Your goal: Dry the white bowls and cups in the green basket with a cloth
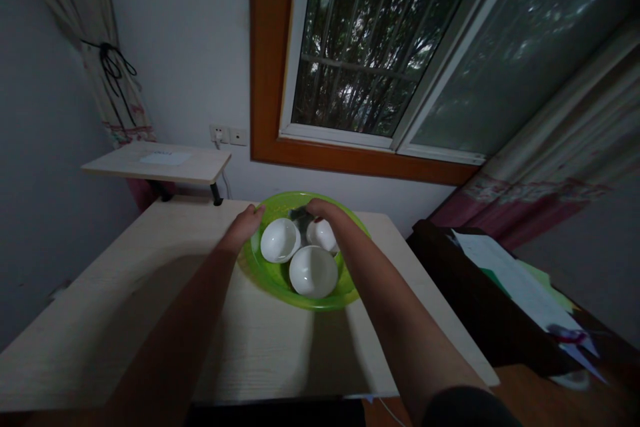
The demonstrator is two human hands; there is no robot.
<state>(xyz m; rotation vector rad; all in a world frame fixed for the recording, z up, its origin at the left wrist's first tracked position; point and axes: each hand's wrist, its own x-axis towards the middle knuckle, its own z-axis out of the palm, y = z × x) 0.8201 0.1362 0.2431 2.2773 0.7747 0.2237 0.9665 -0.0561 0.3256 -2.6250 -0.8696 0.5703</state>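
A bright green plastic basin (315,305) rests on the pale wooden table, holding three white bowls: one on the left (280,240), one at the front (313,272) and one at the right (323,233), partly covered by my right arm. My left hand (246,223) is closed on the basin's left rim, thumb over the edge. Reaching in at the far side, my right hand (320,209) has its fingers bent around a dark grey cloth (300,219) beside the bowls. Most of its fingertips are hidden.
A small raised shelf (195,172) with a paper label stands at the table's back left. Behind are wall sockets (229,135) and a barred window (370,47). To the right, a dark piece of furniture (465,287) carries loose papers (515,273). Curtains hang on both sides.
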